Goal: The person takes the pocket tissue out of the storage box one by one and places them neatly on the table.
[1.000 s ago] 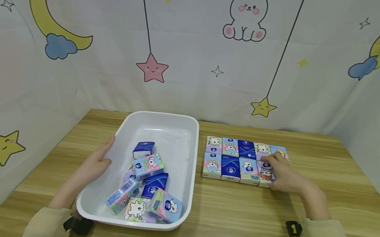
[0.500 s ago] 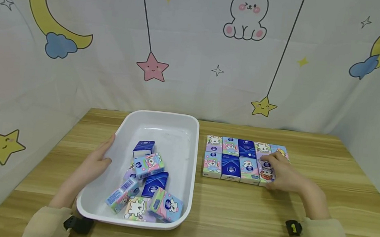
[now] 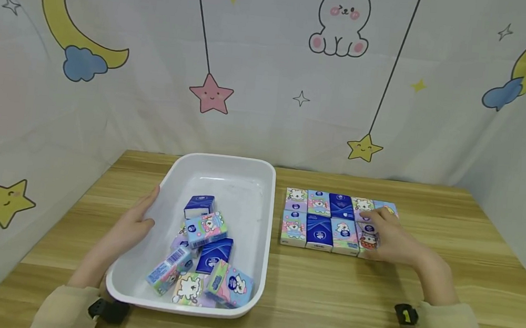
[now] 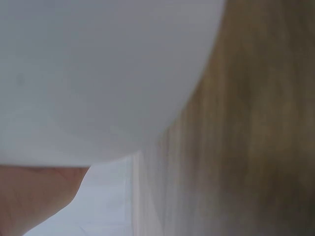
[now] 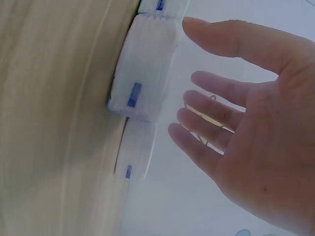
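Observation:
In the head view, small tissue packs point(image 3: 320, 231) lie flat in two rows, edge to edge, right of a white plastic bin point(image 3: 252, 194). My right hand point(image 3: 395, 240) is over the right end of these rows. Its fingers are relaxed and spread in the right wrist view, just apart from the end packs point(image 5: 142, 69), holding nothing. The hand partly hides the last packs. More tissue packs point(image 3: 207, 230), blue and cartoon-printed, lie jumbled in the bin's near half. My left hand point(image 3: 134, 220) rests along the bin's left side, its fingers extended.
Everything stands on a wooden table point(image 3: 325, 307). A white curtain point(image 3: 265, 43) with printed moons, stars and a rabbit hangs behind and at both sides. Both wrists wear black bands, the right one a strap point(image 3: 406, 314).
My right fingers have eased slightly back from the last front pack. The left hand, the bin and the packs look unmoved.

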A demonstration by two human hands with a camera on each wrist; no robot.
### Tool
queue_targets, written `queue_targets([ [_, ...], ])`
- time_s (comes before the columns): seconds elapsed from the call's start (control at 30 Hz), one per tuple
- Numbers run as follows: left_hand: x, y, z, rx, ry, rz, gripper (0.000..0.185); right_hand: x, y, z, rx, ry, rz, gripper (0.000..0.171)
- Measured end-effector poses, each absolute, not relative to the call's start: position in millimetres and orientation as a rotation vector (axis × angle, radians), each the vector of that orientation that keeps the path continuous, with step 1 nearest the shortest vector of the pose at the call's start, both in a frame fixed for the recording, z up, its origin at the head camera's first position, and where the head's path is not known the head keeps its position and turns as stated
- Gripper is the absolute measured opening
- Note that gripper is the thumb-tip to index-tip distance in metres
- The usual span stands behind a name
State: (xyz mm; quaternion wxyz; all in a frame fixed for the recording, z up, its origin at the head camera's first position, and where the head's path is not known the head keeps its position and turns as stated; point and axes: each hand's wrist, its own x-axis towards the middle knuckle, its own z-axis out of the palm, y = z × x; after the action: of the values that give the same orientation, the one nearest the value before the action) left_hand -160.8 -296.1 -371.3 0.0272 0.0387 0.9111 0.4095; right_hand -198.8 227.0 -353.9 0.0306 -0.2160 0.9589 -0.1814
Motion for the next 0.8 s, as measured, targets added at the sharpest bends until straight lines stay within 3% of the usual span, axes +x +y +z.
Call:
queue_targets([
  [0.53, -160.7, -296.1, -371.9, 0.12, 2.819, 1.251, 0.075, -190.1, 191.7, -331.5, -0.519, 2.953, -0.577, 0.066],
  [0.8, -160.1, -296.8, -372.1, 0.127, 2.82, 1.264, 0.075, -184.7, 152.4, -321.2, -0.615, 2.967, -0.621, 0.055],
])
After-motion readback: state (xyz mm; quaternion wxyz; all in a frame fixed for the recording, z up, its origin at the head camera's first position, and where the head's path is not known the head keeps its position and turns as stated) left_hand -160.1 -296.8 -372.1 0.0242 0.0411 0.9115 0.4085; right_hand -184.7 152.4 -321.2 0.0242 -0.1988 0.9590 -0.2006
